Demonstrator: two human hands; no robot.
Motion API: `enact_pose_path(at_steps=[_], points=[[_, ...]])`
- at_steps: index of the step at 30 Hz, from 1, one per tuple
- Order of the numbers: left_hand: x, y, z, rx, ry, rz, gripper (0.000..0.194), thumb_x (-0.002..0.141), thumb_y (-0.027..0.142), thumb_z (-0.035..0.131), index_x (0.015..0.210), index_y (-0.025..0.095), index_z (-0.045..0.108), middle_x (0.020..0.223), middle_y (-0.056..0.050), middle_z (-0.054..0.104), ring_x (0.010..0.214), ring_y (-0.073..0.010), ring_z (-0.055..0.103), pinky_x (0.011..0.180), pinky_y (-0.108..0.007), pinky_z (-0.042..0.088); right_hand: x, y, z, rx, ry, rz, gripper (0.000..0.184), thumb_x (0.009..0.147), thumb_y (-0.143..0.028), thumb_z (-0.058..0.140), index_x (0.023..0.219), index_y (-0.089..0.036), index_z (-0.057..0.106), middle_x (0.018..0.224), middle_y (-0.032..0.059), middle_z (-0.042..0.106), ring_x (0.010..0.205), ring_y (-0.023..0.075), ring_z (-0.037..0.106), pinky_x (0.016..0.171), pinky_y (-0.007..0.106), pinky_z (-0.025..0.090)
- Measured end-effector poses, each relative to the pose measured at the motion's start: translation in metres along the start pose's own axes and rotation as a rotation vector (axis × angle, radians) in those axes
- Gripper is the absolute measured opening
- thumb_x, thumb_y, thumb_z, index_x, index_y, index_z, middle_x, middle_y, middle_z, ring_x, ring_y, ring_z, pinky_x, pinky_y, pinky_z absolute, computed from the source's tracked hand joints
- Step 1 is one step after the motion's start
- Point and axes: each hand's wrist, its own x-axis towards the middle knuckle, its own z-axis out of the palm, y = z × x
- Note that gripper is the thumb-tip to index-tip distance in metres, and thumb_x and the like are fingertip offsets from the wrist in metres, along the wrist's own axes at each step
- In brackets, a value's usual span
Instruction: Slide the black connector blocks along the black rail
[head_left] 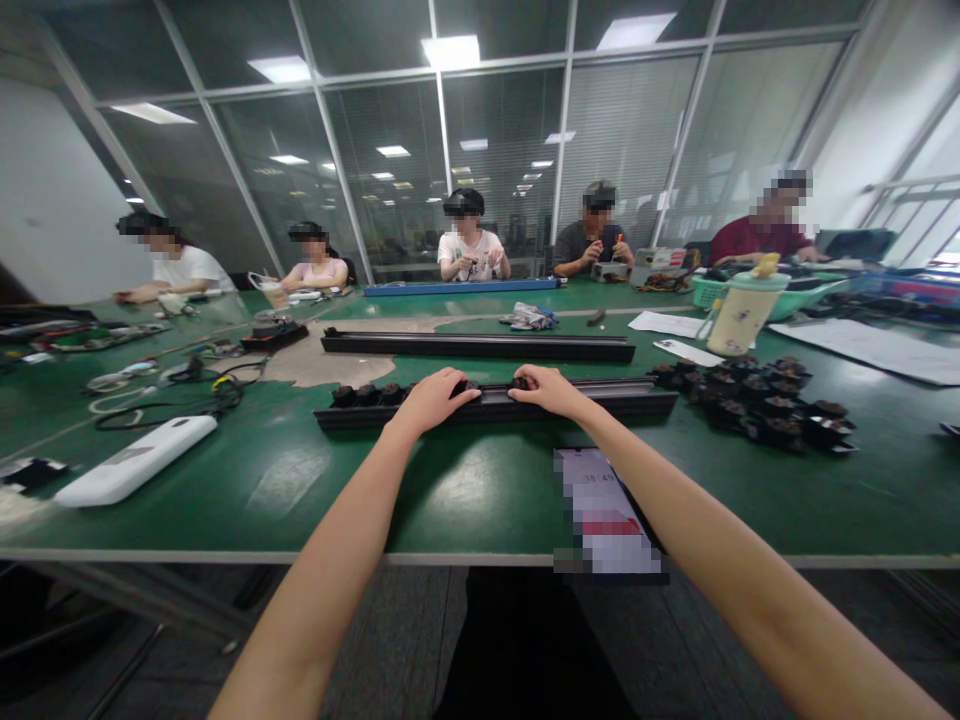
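From where I'm standing, both bare hands are over the near black rail (495, 405), which lies lengthwise across the green table (465, 490) in front of the person. The left hand (433, 402) is partly curled, its fingers bent over the rail and its thumb pointing inward beside a small dark part (469, 386); I can't tell whether it grips that part or only touches it. The right hand (546, 390) curls in the same way, fingers bent over another dark part (523, 383), thumb against the rail, and again I can't make out how firmly it has hold. A row of black parts (366, 395) sits in the rail to the left of the hands, while the channel between them shows grey. Past the rail's right end there's a loose pile of similar black parts (776, 400). Behind it lies the far black rail (480, 345), roughly parallel and well apart from the hands. A phone (604, 510) lies by the table's near edge, next to the right forearm, and a white device (139, 460) rests over on the left. Across the table sit five people, some with their hands on objects of their own.
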Motion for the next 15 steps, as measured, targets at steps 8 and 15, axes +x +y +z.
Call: enact_pose_path(at_steps=[8, 15], points=[[-0.0006, 0.0002, -0.0002, -0.003, 0.010, 0.016, 0.041, 0.104, 0.055, 0.048, 0.109, 0.020, 0.069, 0.118, -0.011, 0.071, 0.110, -0.0279, 0.067, 0.099, -0.040, 0.053, 0.0012, 0.0019, -0.0006, -0.022, -0.005, -0.004, 0.024, 0.088, -0.040, 0.069, 0.101, -0.021, 0.067, 0.077, -0.0024, 0.061, 0.074, 0.0171, 0.055, 0.077, 0.030, 0.035], [-0.0005, 0.0004, -0.0006, 0.000, 0.004, 0.011, 0.041, 0.103, 0.055, 0.049, 0.109, 0.020, 0.068, 0.119, -0.011, 0.071, 0.111, -0.0286, 0.067, 0.100, -0.040, 0.053, 0.0008, 0.0019, -0.0019, -0.032, -0.009, -0.017, 0.025, 0.088, -0.040, 0.069, 0.102, -0.019, 0.069, 0.077, -0.0013, 0.063, 0.074, 0.0171, 0.055, 0.077, 0.031, 0.035]])
